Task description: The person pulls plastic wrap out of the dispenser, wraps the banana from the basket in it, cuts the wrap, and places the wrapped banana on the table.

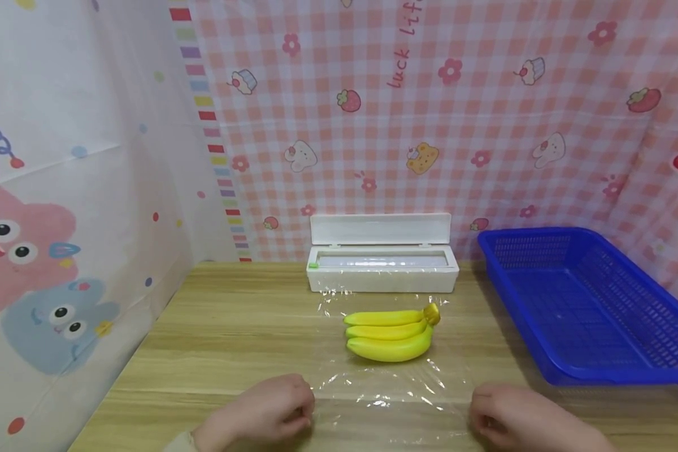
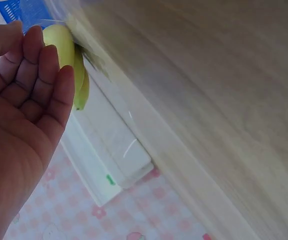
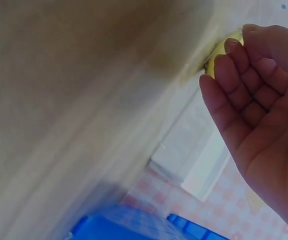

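A sheet of clear cling film (image 1: 381, 402) stretches from a white cling film box (image 1: 381, 280) toward the front of the table. On it lies a bunch of yellow bananas (image 1: 392, 345), stem pointing right. My left hand (image 1: 271, 405) pinches the film's near left edge between thumb and index finger, its other fingers curled, as the left wrist view shows. At the near right edge, my right hand (image 1: 528, 414) pinches the film the same way. The box lid (image 1: 381, 230) stands up, and a green slider (image 1: 313, 265) sits at the left end of the box.
A blue plastic basket (image 1: 604, 307) stands on the right side of the wooden table (image 1: 203, 339). Behind the box hangs a pink checked cloth (image 1: 361, 144), and a white patterned cloth (image 1: 118, 207) hangs along the left.
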A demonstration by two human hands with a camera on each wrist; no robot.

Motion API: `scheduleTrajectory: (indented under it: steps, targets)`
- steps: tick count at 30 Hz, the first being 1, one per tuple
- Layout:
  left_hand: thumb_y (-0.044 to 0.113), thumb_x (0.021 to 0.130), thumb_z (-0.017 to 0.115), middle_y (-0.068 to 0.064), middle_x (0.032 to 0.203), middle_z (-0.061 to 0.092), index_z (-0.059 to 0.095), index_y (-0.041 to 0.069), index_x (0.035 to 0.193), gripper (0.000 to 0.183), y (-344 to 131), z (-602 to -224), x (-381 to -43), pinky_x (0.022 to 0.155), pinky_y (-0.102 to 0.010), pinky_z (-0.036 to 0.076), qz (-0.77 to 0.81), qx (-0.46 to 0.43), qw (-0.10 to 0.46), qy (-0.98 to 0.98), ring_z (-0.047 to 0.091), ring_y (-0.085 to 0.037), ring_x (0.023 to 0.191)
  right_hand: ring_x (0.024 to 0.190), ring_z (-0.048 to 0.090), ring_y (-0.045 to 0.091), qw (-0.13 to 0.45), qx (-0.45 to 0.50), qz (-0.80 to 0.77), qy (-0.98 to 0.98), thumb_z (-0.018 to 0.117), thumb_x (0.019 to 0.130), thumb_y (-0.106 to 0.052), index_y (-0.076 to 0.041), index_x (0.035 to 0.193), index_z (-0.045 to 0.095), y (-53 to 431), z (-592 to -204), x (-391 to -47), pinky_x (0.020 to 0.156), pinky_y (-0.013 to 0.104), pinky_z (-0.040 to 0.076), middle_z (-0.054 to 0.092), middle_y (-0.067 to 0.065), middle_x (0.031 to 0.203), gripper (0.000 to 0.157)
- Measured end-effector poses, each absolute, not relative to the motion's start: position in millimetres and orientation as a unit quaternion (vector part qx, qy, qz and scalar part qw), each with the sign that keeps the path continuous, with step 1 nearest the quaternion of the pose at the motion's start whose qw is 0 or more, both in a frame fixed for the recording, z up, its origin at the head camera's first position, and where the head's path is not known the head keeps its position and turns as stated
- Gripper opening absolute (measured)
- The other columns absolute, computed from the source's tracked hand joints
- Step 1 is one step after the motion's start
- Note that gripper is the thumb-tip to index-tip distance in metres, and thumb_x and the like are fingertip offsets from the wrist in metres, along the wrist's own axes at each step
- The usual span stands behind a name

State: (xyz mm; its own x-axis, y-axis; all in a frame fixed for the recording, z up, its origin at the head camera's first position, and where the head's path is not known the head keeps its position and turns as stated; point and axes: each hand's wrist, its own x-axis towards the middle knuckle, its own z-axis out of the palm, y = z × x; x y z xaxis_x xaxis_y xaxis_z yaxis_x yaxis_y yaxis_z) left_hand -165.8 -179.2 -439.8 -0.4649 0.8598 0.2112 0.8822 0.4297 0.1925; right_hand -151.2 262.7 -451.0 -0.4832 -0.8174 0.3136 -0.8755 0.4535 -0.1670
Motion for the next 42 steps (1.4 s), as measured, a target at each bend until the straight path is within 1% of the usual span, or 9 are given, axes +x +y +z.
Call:
scheduleTrajectory:
  steps: [5,9,13,19,23,27,34,37,42]
  targets:
    - [0.012,0.082,0.074,0.015,0.079,0.049,0.057,0.021,0.080,0.019,-180,-438,-170,0.071,-0.009,0.040,-0.156,-0.529,0.083,-0.830,0.046,0.001,0.076,0.069,0.040,-0.008,0.109,0.473,0.165,-0.859,0.078,0.075,-0.007,-0.034,0.080,0.054,265,-441,-152,0.057,0.006,0.032,0.043,-0.026,0.080,0.036]
    - [0.008,0.080,0.073,0.012,0.081,0.051,0.055,0.018,0.082,0.021,-181,-436,-173,0.074,-0.012,0.044,-0.173,-0.528,0.124,-0.822,0.049,-0.002,0.078,0.070,0.040,-0.008,0.168,0.471,0.155,-0.852,0.078,0.068,-0.004,-0.032,0.079,0.053,266,-436,-156,0.057,0.007,0.032,0.043,-0.024,0.080,0.040]
    - [0.004,0.080,0.073,0.011,0.083,0.053,0.055,0.017,0.083,0.022,-181,-431,-175,0.076,-0.015,0.046,-0.202,-0.520,0.134,-0.819,0.051,-0.003,0.080,0.070,0.041,-0.007,0.218,0.470,0.147,-0.843,0.076,0.063,-0.001,-0.030,0.080,0.052,269,-431,-162,0.058,0.007,0.034,0.043,-0.022,0.080,0.042]
    - [-0.003,0.084,0.070,0.010,0.081,0.056,0.056,0.015,0.084,0.023,-180,-427,-177,0.072,-0.015,0.050,-0.261,-0.479,0.111,-0.831,0.055,-0.001,0.078,0.070,0.041,-0.007,0.231,0.445,0.143,-0.853,0.073,0.065,0.002,-0.029,0.081,0.051,269,-425,-166,0.058,0.009,0.035,0.043,-0.023,0.079,0.041]
    - [-0.006,0.085,0.068,0.011,0.082,0.057,0.057,0.015,0.085,0.023,-180,-427,-177,0.069,-0.020,0.054,-0.296,-0.435,0.101,-0.844,0.057,-0.001,0.079,0.071,0.043,-0.006,0.236,0.425,0.142,-0.862,0.072,0.066,0.002,-0.028,0.080,0.050,269,-422,-169,0.059,0.010,0.037,0.043,-0.024,0.079,0.040]
    - [-0.008,0.085,0.069,0.010,0.082,0.059,0.060,0.013,0.088,0.022,-178,-427,-178,0.067,-0.023,0.055,-0.317,-0.406,0.119,-0.849,0.058,-0.001,0.078,0.072,0.044,-0.005,0.237,0.417,0.145,-0.865,0.074,0.067,0.003,-0.027,0.081,0.052,269,-420,-173,0.060,0.012,0.038,0.044,-0.023,0.079,0.039]
    - [-0.010,0.084,0.070,0.000,0.088,0.069,0.070,0.002,0.109,0.028,-173,-424,-182,0.064,-0.021,0.054,-0.329,-0.382,0.172,-0.846,0.060,-0.004,0.076,0.072,0.045,-0.003,0.249,0.404,0.149,-0.868,0.077,0.067,0.003,-0.024,0.081,0.054,267,-415,-179,0.058,0.018,0.042,0.046,-0.021,0.078,0.039]
    - [-0.011,0.083,0.072,-0.001,0.088,0.070,0.072,0.003,0.103,0.025,-172,-421,-183,0.063,-0.023,0.054,-0.321,-0.379,0.201,-0.844,0.060,-0.007,0.075,0.071,0.047,-0.002,0.264,0.394,0.149,-0.868,0.077,0.066,0.004,-0.023,0.081,0.055,265,-411,-183,0.057,0.020,0.044,0.048,-0.019,0.078,0.037]
    - [-0.011,0.080,0.074,0.001,0.087,0.070,0.072,0.008,0.092,0.023,-169,-418,-187,0.069,-0.028,0.056,-0.298,-0.362,0.241,-0.850,0.064,-0.011,0.080,0.071,0.048,0.000,0.274,0.374,0.145,-0.874,0.078,0.068,0.003,-0.020,0.082,0.058,262,-404,-188,0.058,0.024,0.047,0.049,-0.018,0.078,0.034]
